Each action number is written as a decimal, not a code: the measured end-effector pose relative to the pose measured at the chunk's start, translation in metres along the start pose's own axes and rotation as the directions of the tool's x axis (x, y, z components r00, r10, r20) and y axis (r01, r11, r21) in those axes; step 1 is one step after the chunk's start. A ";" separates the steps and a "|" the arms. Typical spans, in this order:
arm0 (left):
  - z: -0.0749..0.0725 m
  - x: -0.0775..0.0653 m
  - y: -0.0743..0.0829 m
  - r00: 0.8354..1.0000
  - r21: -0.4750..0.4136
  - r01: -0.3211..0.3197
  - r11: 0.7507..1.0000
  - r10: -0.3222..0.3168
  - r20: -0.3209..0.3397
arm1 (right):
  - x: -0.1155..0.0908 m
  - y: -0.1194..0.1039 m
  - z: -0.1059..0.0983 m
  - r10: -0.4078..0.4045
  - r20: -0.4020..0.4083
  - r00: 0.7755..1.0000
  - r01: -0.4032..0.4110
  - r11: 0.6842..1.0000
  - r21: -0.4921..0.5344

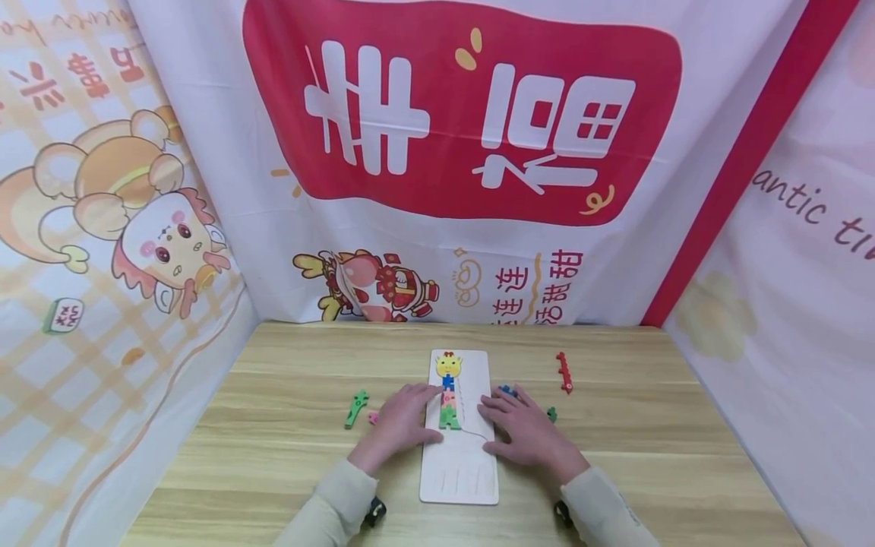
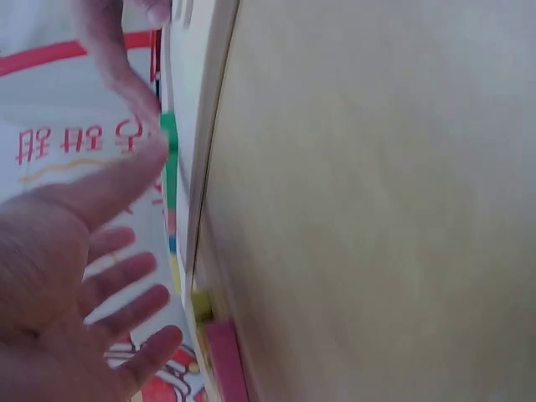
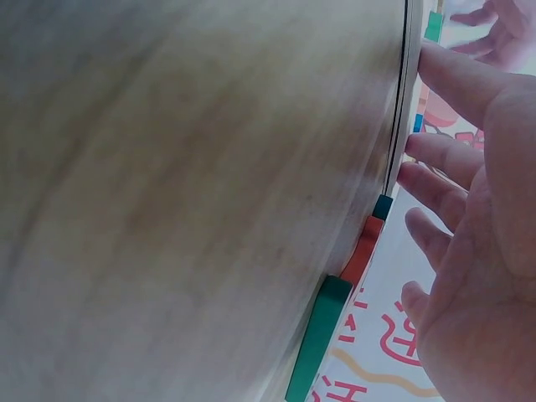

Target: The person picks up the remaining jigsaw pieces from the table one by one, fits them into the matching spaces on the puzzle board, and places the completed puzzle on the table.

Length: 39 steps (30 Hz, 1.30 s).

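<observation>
A white puzzle board (image 1: 459,482) lies lengthwise before me. Down its upper left part run a yellow giraffe head (image 1: 448,366), a blue piece (image 1: 448,381), a pink piece (image 1: 448,398) and a green piece (image 1: 449,418). My left hand (image 1: 403,419) is at the board's left side, its index fingertip by the blue and pink pieces and its thumb over the edge. My right hand (image 1: 522,429) is at the right edge, fingers loosely extended, fingertips right at the board's side in the right wrist view. Neither hand grips a piece.
Left of the board lie a green piece (image 1: 356,409) and a pink piece (image 1: 373,418), partly behind my left hand. Beyond my right hand are a blue piece (image 1: 507,390), a small green piece (image 1: 551,414) and a long red piece (image 1: 564,373). Printed cloth (image 1: 465,266) hangs behind the table.
</observation>
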State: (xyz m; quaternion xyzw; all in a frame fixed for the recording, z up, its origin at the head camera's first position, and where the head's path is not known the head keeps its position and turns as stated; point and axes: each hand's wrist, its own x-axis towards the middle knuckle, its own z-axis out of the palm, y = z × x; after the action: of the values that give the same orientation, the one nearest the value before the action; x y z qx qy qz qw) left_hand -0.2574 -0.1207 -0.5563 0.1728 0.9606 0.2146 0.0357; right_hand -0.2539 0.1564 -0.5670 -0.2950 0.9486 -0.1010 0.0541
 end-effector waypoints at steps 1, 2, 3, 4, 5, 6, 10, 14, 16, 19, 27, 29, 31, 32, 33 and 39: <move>-0.001 -0.001 -0.003 1.000 0.002 -0.009 1.000 0.009 0.020 | 0.000 0.000 0.000 0.001 -0.001 1.000 -0.001 1.000 0.001; -0.002 -0.001 -0.006 0.999 -0.001 -0.017 1.000 0.017 0.040 | 0.000 0.000 -0.001 0.002 -0.001 1.000 -0.002 1.000 0.002; -0.003 -0.002 -0.009 0.998 0.001 -0.023 1.000 0.023 0.061 | 0.001 0.000 -0.001 0.001 -0.002 1.000 -0.001 1.000 0.003; -0.004 -0.003 -0.012 0.997 -0.001 -0.033 0.999 0.033 0.076 | 0.001 0.000 -0.001 0.002 -0.002 1.000 -0.002 1.000 0.003; -0.005 -0.004 -0.014 0.995 0.001 -0.043 0.999 0.043 0.089 | 0.001 0.000 -0.001 0.002 -0.003 1.000 -0.002 1.000 0.002; -0.006 -0.005 -0.017 0.993 0.001 -0.052 0.999 0.052 0.103 | 0.000 0.000 -0.001 0.003 -0.003 1.000 -0.003 1.000 0.002; -0.009 -0.009 -0.024 0.986 -0.010 -0.078 0.997 0.078 0.150 | 0.000 0.000 -0.001 0.004 -0.001 1.000 -0.004 1.000 0.007; -0.010 -0.010 -0.027 0.975 -0.022 -0.091 0.996 0.093 0.199 | -0.001 0.000 0.000 0.008 0.001 1.000 -0.008 1.000 0.013; -0.009 -0.010 -0.027 0.972 -0.021 -0.093 0.995 0.096 0.215 | -0.001 0.000 0.000 0.008 0.002 1.000 -0.008 1.000 0.010; -0.008 -0.010 -0.028 0.969 -0.008 -0.102 0.995 0.102 0.224 | -0.001 0.001 0.000 0.009 0.001 1.000 -0.009 1.000 0.010; -0.004 -0.008 -0.031 0.969 0.045 -0.119 0.992 0.107 0.222 | -0.002 -0.001 -0.003 0.010 0.001 1.000 -0.010 1.000 0.028; -0.004 -0.008 -0.032 0.970 0.049 -0.119 0.992 0.105 0.219 | -0.002 0.000 -0.002 0.005 -0.004 1.000 -0.005 0.999 0.032; -0.003 -0.008 -0.032 0.970 0.051 -0.118 0.992 0.105 0.218 | -0.003 0.002 -0.002 0.002 -0.017 1.000 -0.001 0.999 0.052; -0.003 -0.008 -0.032 0.971 0.051 -0.118 0.992 0.104 0.217 | -0.003 0.004 -0.002 0.005 -0.028 1.000 -0.004 0.998 0.062; -0.003 -0.008 -0.031 0.971 0.050 -0.116 0.992 0.103 0.217 | -0.003 0.006 -0.003 0.011 -0.042 0.999 -0.008 0.998 0.070; -0.004 -0.008 -0.031 0.971 0.051 -0.112 0.992 0.099 0.219 | 0.002 0.034 -0.019 0.138 -0.173 0.975 -0.110 0.981 0.163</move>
State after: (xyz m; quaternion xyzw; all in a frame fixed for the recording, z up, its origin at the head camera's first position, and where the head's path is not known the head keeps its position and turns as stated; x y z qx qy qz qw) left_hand -0.2605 -0.1515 -0.5657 0.2470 0.9468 0.1656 0.1231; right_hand -0.2773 0.1855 -0.5557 -0.2196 0.9557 -0.1962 -0.0049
